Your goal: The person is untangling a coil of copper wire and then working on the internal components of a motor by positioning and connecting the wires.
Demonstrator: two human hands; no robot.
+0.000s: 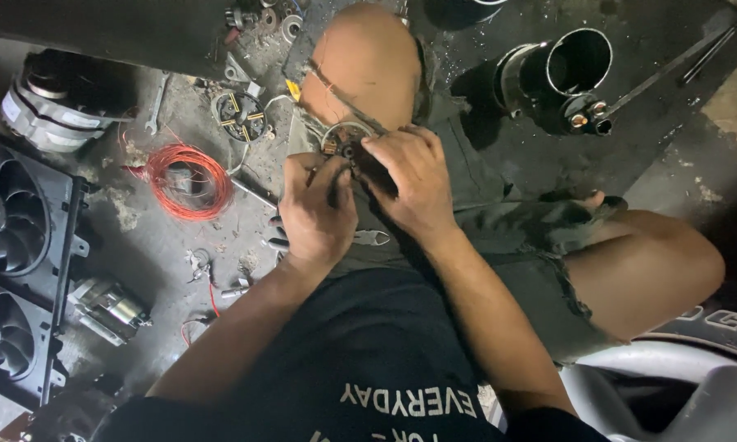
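The person sits low on a grimy grey concrete floor (152, 237), knees apart, and both hands meet over the left knee. Between them is a small round metal motor part with copper-coloured pieces on its face (343, 137), resting against the knee just ahead of the fingertips. The right hand (413, 180) curls over the part from the right, its fingers drawn in tight, thumb and forefinger pinching at the dark centre of the disc. The left hand (318, 211) comes up from below, fingers narrowed and closed around a thin dark tool (336, 187) whose tip points in at the same spot; what kind of tool it is I cannot tell, since the hand covers most of it.

Just beneath the left hand, a pair of metal pliers (372, 238) pokes out across the dark shorts. On the floor to the left lies a loose coil of red wire (187, 180), and near it a round dark plate with yellow-tipped brush holders (241, 116). Further left stands a black plastic twin radiator fan frame (21, 270), with a ribbed silver alternator (41, 110) above it and a small silver starter motor (107, 307) beside its lower edge. A shiny black metal cylinder (569, 69) lies well apart on the right.
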